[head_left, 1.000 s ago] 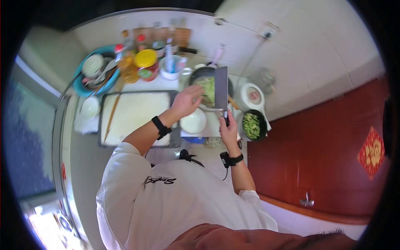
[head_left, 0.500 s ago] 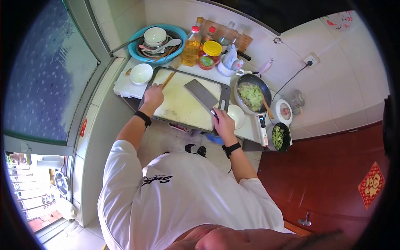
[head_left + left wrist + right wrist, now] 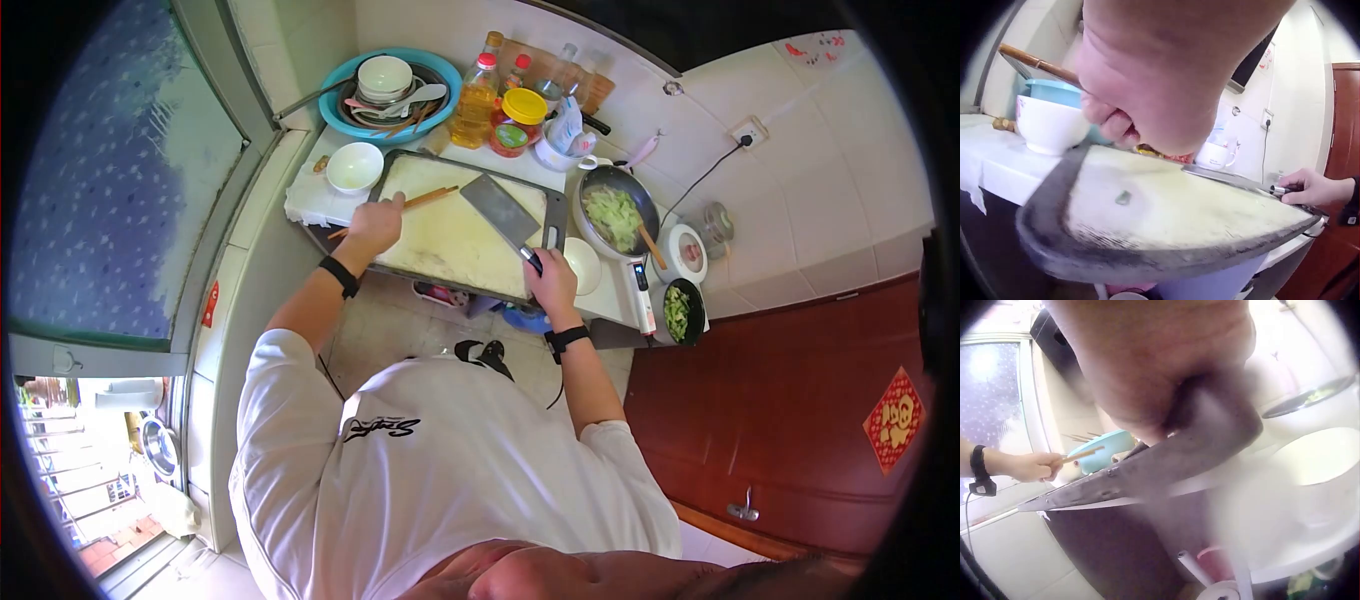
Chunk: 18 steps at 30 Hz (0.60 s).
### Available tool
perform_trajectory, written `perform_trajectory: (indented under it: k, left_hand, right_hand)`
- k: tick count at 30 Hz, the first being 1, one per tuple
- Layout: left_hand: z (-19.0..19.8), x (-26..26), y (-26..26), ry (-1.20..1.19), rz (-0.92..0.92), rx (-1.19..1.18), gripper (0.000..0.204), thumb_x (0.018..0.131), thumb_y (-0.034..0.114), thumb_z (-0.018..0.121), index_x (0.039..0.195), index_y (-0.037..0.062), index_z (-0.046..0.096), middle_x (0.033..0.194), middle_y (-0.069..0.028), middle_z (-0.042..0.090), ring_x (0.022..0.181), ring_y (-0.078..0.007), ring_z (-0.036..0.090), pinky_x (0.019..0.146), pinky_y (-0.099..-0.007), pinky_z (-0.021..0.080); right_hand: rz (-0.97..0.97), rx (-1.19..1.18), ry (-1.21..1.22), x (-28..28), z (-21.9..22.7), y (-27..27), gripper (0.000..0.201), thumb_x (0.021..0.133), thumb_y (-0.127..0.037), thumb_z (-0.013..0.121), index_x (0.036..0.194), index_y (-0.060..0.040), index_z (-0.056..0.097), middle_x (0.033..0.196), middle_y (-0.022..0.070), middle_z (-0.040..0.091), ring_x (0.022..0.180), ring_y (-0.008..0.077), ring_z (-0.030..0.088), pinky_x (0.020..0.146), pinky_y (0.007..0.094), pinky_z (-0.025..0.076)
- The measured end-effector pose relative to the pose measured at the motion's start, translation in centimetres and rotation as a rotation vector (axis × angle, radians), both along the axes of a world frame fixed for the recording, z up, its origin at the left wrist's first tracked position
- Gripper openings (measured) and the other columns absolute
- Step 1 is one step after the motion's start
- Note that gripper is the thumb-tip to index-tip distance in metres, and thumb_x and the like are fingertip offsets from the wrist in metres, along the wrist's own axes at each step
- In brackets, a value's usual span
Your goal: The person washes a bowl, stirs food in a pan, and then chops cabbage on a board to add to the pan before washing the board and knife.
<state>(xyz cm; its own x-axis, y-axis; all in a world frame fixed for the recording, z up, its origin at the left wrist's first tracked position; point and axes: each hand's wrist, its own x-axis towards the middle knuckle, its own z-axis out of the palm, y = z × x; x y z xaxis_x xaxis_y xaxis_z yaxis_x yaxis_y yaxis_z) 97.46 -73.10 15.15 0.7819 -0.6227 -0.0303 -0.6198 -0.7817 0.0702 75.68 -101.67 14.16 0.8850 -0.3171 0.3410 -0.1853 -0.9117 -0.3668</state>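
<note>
The left hand (image 3: 375, 224) curls round wooden chopsticks (image 3: 432, 197) above the left part of the cutting board (image 3: 460, 235). In the left wrist view its fingers are closed round the chopsticks (image 3: 1038, 63). The right hand (image 3: 553, 282) grips the handle of a cleaver (image 3: 500, 210), whose blade lies flat on or just over the board's right part. A small green scrap (image 3: 1123, 197) is on the board in the left wrist view. In the right wrist view the right hand (image 3: 1160, 369) hides the cleaver.
Right of the board stand a white bowl (image 3: 582, 266), a pan (image 3: 612, 210) of green shreds with a wooden utensil, and a dark bowl (image 3: 682, 312) of chopped greens. Behind are an oil bottle (image 3: 474, 105), a yellow-lidded jar (image 3: 520, 120) and a blue basin (image 3: 340, 115). Left is another bowl (image 3: 354, 168).
Both hands have left the pan for the board. The left hand has taken up the chopsticks, which now point right. The cleaver has gone from upright over the pan to low over the board.
</note>
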Motion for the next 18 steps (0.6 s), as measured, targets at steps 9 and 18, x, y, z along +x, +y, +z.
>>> perform_trajectory:
  k: [9,18]
  left_hand:
    - [0.9,9.7,6.0,-0.378,-0.073,-0.11,0.014,0.087,0.015,0.054,0.1,0.0092,0.054,0.089,-0.013,0.064,0.085,-0.0316,0.065,0.074,-0.0443,0.052]
    - [0.9,10.3,5.4,-0.279,-0.029,-0.121,0.023,0.083,0.031,0.068,0.096,0.0124,0.063,0.09,-0.0066,0.065,0.091,-0.0258,0.063,0.079,-0.0416,0.049]
  right_hand:
    - [-0.008,0.037,0.01,0.2,-0.1,0.0,0.024,0.079,-0.023,0.069,0.097,-0.0087,0.068,0.087,0.0098,0.062,0.082,0.0316,0.063,0.069,0.0411,0.052]
    - [-0.023,0.067,0.001,0.3,0.1,0.2,0.024,0.08,-0.024,0.068,0.099,-0.0104,0.068,0.088,0.0102,0.062,0.081,0.0326,0.063,0.069,0.0412,0.052]
